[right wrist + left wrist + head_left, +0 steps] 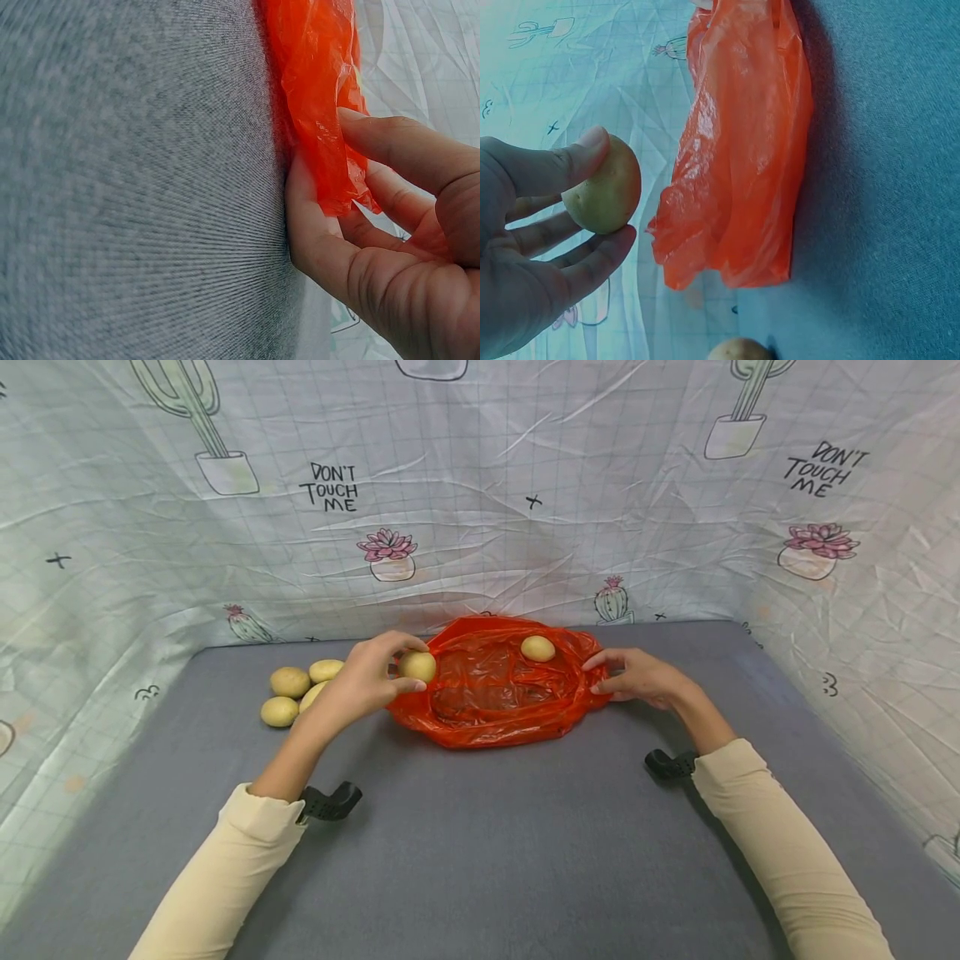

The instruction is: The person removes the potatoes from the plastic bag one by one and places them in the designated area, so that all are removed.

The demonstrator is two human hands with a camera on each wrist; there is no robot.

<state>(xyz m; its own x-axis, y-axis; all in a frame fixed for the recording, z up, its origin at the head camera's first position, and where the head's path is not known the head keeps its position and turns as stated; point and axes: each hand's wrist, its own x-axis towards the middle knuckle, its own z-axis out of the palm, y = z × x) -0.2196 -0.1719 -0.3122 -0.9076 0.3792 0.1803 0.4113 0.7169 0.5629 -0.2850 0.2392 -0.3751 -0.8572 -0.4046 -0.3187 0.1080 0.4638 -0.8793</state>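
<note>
My left hand (369, 675) pinches a potato (417, 667) between thumb and fingers, at the left rim of an open red plastic bag (465, 737). In the left wrist view that potato (609, 187) is held up beside the bag (742, 150). Another potato (537, 648) lies in the bag toward its back right. At the bag's right end, my right hand (637, 677) grips the edge. Seen from the right wrist, thumb and fingers (397, 142) close around the red plastic (319, 112).
Several potatoes (289, 682) lie in a group on the grey table (480, 843), left of the bag and partly behind my left hand. A printed cloth (487, 485) hangs behind the table and along its sides. Dark wrist mounts (333, 802) sit under both forearms.
</note>
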